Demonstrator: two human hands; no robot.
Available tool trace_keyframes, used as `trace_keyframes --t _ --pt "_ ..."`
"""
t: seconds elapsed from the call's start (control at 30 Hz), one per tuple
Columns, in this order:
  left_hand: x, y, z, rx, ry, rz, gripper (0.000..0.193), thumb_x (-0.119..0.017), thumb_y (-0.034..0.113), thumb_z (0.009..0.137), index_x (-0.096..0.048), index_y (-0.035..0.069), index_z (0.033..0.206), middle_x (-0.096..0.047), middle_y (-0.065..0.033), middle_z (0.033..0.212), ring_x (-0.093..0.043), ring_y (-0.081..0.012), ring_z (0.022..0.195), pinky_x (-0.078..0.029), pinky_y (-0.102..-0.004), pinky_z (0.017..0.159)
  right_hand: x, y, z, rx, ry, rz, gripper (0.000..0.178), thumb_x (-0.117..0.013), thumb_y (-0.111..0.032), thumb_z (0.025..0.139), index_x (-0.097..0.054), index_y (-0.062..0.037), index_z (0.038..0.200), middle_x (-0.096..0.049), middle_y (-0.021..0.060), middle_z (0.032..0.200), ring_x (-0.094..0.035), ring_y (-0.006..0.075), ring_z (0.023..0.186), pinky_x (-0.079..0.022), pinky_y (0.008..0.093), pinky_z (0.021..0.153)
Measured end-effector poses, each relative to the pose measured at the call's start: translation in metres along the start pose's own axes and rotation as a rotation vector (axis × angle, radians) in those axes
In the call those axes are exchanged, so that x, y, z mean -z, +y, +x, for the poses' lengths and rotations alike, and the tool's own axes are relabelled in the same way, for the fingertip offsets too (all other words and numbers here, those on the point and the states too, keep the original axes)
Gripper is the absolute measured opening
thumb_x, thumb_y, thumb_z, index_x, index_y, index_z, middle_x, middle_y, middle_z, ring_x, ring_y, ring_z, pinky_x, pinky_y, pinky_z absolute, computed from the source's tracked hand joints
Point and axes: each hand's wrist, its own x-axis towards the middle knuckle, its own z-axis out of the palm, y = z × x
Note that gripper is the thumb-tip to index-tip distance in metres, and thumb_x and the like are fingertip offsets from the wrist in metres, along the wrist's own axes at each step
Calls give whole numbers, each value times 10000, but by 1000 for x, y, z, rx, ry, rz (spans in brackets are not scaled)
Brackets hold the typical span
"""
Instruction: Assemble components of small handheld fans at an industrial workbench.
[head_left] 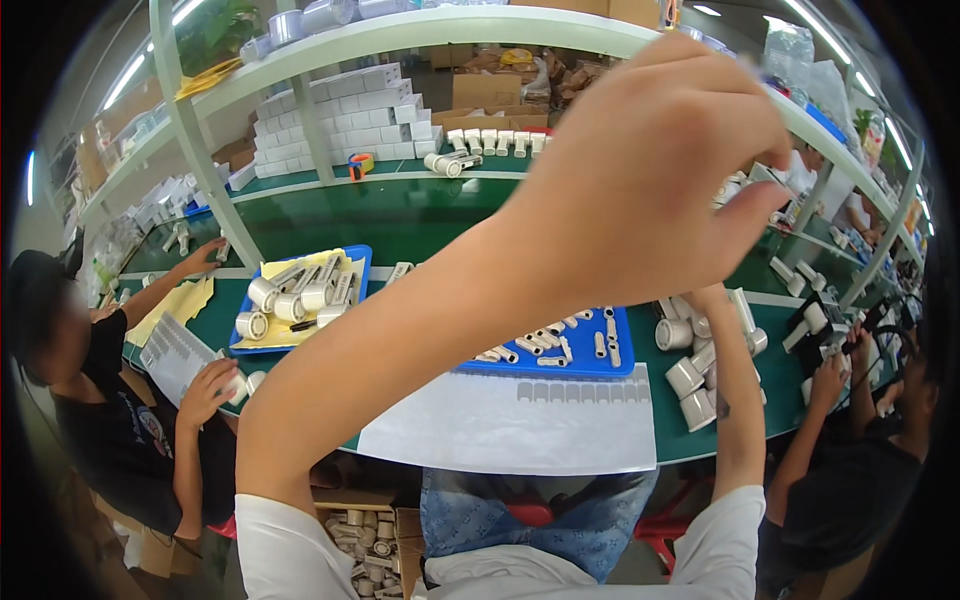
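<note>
My left hand (672,165) is raised close to the view, its arm slanting across from the lower left. Its fingers are half curled, with a gap between thumb and forefinger and nothing seen there. Of my right hand (706,297) only the part near the wrist shows. My left hand covers its fingers. Beside the right arm lie several white cylindrical fittings (686,376). A blue tray (628,350) with small white tubular parts (545,340) is partly behind my left forearm. A white sheet of grey stickers (510,425) lies at the table's near edge.
Left on the green table (420,215), a blue tray (366,262) holds yellow paper and white handled fittings (290,300). People work at left (130,420) and right (850,480). An overhead shelf (480,28) spans the back, before stacked white boxes (340,120). A carton of fittings (410,545) stands below.
</note>
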Motion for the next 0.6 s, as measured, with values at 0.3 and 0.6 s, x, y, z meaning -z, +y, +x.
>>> trace_keyframes --t 0.3,0.6 --pt "-77 15 23 166 -82 -98 155 -715 245 762 -756 119 682 -667 -89 615 -651 -280 575 -540 -408 623 114 -129 -74 241 -56 456 396 -816 -170 777 -687 -27 1123 -690 202 1003 -685 320 880 -536 379 775" --pt "-41 -27 -76 689 -611 -195 345 -732 374 895 -711 46 789 -604 -32 675 -546 -100 638 -417 -277 578 65 -190 -142 347 -499 694 276 -733 -258 885 -719 -15 1016 -719 166 844 -694 330 722 -542 387 673"
